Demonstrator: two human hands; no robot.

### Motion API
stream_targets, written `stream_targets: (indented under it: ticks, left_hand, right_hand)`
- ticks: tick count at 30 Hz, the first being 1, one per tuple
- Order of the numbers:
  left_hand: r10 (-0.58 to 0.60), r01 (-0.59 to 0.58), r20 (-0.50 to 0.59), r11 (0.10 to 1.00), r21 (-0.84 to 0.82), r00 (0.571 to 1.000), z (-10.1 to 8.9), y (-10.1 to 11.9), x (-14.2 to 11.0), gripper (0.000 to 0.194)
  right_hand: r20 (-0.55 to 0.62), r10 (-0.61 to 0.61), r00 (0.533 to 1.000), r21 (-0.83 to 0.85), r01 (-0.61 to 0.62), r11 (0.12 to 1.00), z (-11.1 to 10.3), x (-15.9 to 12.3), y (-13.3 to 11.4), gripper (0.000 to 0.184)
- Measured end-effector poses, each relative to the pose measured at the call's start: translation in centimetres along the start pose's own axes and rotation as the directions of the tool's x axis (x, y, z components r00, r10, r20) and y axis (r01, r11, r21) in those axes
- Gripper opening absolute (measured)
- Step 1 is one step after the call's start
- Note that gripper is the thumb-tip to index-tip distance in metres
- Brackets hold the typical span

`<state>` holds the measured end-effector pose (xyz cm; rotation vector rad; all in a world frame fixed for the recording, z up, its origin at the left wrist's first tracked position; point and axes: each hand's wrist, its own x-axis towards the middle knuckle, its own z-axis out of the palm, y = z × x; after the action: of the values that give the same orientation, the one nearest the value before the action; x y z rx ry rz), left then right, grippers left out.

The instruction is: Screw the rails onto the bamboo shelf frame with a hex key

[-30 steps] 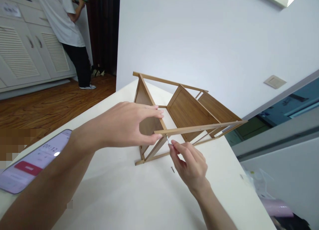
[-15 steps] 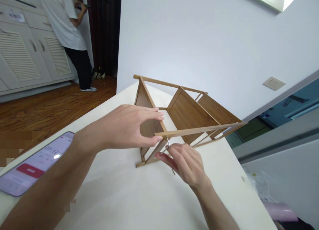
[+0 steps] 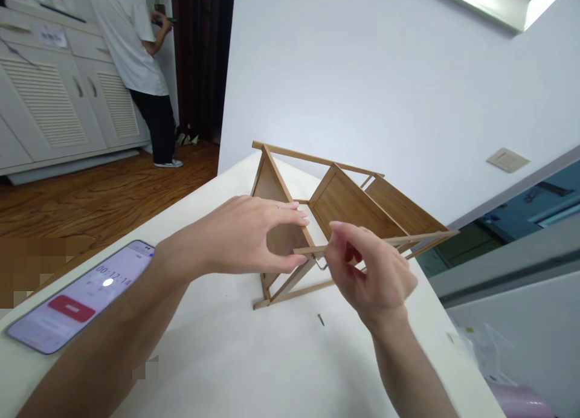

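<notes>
A small wooden shelf rack (image 3: 357, 200) lies on its side on the white table, its brown panels set between thin rails. My left hand (image 3: 244, 237) grips the near corner of its end panel, thumb on the rail end and fingers over the panel edge. My right hand (image 3: 371, 273) is closed on a thin metal hex key (image 3: 321, 264), whose bent end meets the rail near that corner. Most of the key is hidden by my fingers. Below, a loose screw (image 3: 321, 319) lies on the tabletop.
The white table (image 3: 217, 357) carries a phone (image 3: 81, 297) showing a running timer, left of my forearm. A person (image 3: 136, 55) in a white shirt leans by a white cabinet (image 3: 54, 98) at the back left. A wall (image 3: 344, 73) rises behind the rack.
My right hand has moved up and swung the hex key round, from below the rail to its right side. My left hand keeps its hold on the corner. The view has shifted slightly.
</notes>
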<state>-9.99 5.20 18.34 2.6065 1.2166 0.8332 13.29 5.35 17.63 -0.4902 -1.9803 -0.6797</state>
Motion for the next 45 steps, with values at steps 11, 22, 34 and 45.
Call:
stream_targets:
  ticks: [11, 22, 34, 45]
  left_hand:
    - [0.006, -0.005, -0.019, 1.000, 0.029, 1.000, 0.4, -0.4, -0.1, 0.047]
    - [-0.001, 0.001, 0.012, 1.000, 0.012, 1.000, 0.2, -0.2, 0.0, 0.049]
    - [0.023, -0.023, 0.008, 1.000, -0.002, 1.000, 0.2, -0.3, 0.1, 0.054]
    - [0.026, -0.026, -0.025, 0.999, 0.030, 0.999, 0.6, -0.7, 0.0, 0.047]
  right_hand:
    - [0.253, 0.038, 0.967, 0.157, -0.079, 0.984, -1.6, -7.2, 0.5, 0.009]
    - [0.146, -0.076, 0.986, 0.144, 0.055, 0.988, 0.7, -4.1, -3.1, 0.010]
    - [0.081, -0.071, 0.994, 0.043, 0.068, 0.997, -0.4, -1.6, -0.9, 0.027]
    - [0.078, 0.175, 0.981, 0.014, -0.177, 0.984, -1.6, -4.7, -0.3, 0.017]
